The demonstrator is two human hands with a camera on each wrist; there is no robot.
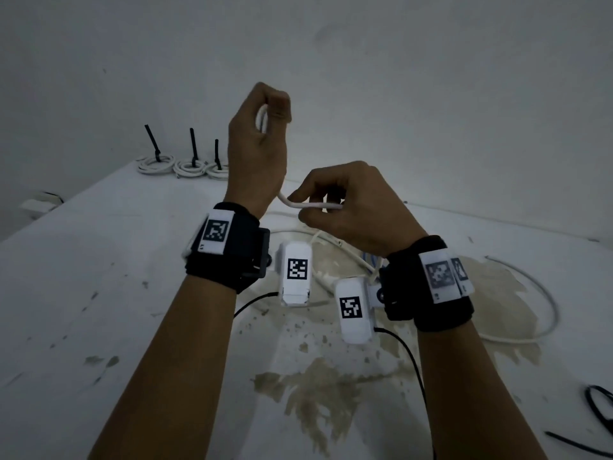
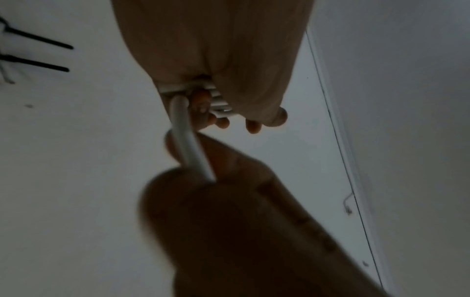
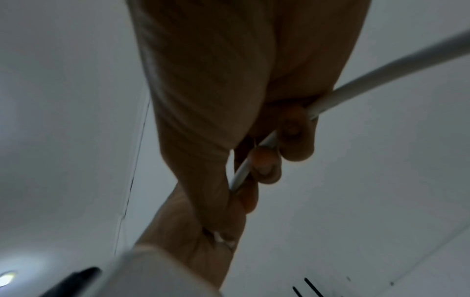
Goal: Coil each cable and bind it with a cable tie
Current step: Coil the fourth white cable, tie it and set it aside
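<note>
My left hand (image 1: pixel 262 127) is raised above the table and grips several turns of a white cable (image 1: pixel 262 119); in the left wrist view the loops (image 2: pixel 218 100) show between its curled fingers. The strand runs down to my right hand (image 1: pixel 331 200), which pinches the white cable (image 1: pixel 318 205) just right of the left wrist. In the right wrist view the cable (image 3: pixel 356 84) passes through the curled fingers (image 3: pixel 292 128). The loose rest of the cable (image 1: pixel 530 313) trails in a wide loop over the table to the right.
Three coiled white cables (image 1: pixel 185 166), each bound with an upright black tie (image 1: pixel 193 144), stand at the back left of the white table (image 1: pixel 99 293). Loose black ties (image 1: pixel 597 413) lie at the right front edge. Brown stains (image 1: pixel 315 386) mark the tabletop. A wall is close behind.
</note>
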